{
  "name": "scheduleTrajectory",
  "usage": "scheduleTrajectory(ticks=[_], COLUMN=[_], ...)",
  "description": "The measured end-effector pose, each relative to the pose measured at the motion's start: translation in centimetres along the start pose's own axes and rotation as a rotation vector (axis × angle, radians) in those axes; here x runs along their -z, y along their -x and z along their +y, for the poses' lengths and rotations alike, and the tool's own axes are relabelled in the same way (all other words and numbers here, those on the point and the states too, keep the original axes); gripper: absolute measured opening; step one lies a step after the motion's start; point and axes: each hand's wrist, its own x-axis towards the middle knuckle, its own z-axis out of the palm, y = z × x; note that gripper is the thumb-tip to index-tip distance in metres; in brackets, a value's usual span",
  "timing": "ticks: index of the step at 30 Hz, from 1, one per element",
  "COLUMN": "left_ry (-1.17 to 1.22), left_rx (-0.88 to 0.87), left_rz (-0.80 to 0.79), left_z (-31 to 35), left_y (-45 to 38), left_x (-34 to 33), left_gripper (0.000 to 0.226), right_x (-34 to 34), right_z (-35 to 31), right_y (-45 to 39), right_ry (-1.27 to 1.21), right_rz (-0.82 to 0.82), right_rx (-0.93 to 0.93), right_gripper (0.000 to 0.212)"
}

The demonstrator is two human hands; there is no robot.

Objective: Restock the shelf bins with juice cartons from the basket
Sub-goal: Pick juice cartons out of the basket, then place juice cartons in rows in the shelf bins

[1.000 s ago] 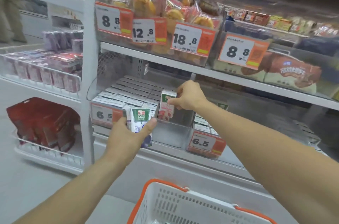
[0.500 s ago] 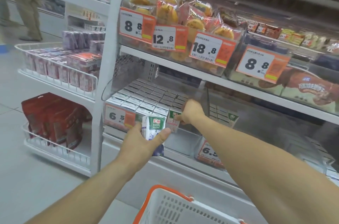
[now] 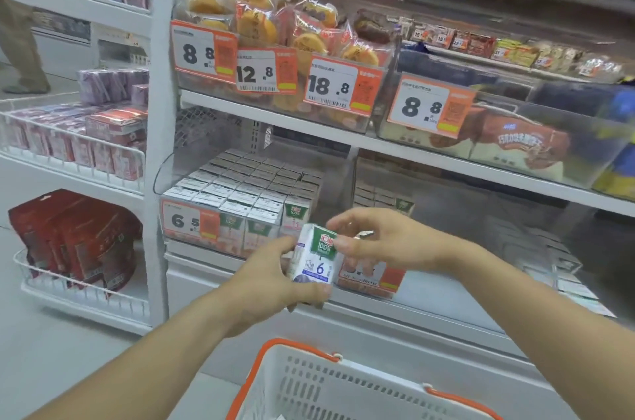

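- A clear shelf bin (image 3: 192, 175) was seen packed with upright cartons in rows.
- In front of that bin, a white juice carton (image 3: 316, 256) with a green "100%" band and blue base was held tilted.
- It was gripped from below by the left hand (image 3: 271, 277).
- Its top was pinched by the right hand (image 3: 381, 241).

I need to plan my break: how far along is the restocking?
Done: the left bin is packed with cartons nearly to its front. In hand: the left hand grips a blue-and-green juice carton, the right hand pinching its top. Left: the neighbouring bin looks only part filled; the basket interior is mostly out of view.
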Motion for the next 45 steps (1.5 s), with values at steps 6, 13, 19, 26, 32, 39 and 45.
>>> scheduleTrajectory(ticks=[6,13,19,26,32,39,45], left_ry=[-0.221,-0.793,-0.774,-0.783,-0.957,-0.925,-0.895], left_rx=[-0.163,-0.49,-0.74,-0.815,-0.865,-0.875,-0.95], left_rz=[-0.022,0.321,0.266,0.074,0.037,0.111,0.142], left_z=[1.9,0.3,0.5,1.1,2.9,2.7,2.1], left_y=[-1.5,-6.0,-9.2,-11.3,-13.6,-15.7,-16.2], left_x=[-4.6,-7.2,-13.3,-23.9,-31.5,-32.7,-32.6], left_gripper=[0.051,0.074,0.053,0.052,0.073,0.047,0.046], right_x=[0.9,7.1,11.8,16.8,20.3,21.4,20.9], right_z=[5.2,10.8,15.4,21.8,27.7,31.1,35.5], right_y=[3.8,6.2,10.9,20.7,25.3,20.6,16.3], right_ry=[-0.31,-0.493,-0.565,-0.643,-0.512,0.151,0.273], right_rz=[0.148,0.535,0.662,0.858,1.096,0.928,0.779], right_rx=[0.093,0.053,0.036,-0.017,-0.237,-0.463,-0.718], right_gripper=[0.025,0.028,0.035,0.049,0.035,0.047,0.052])
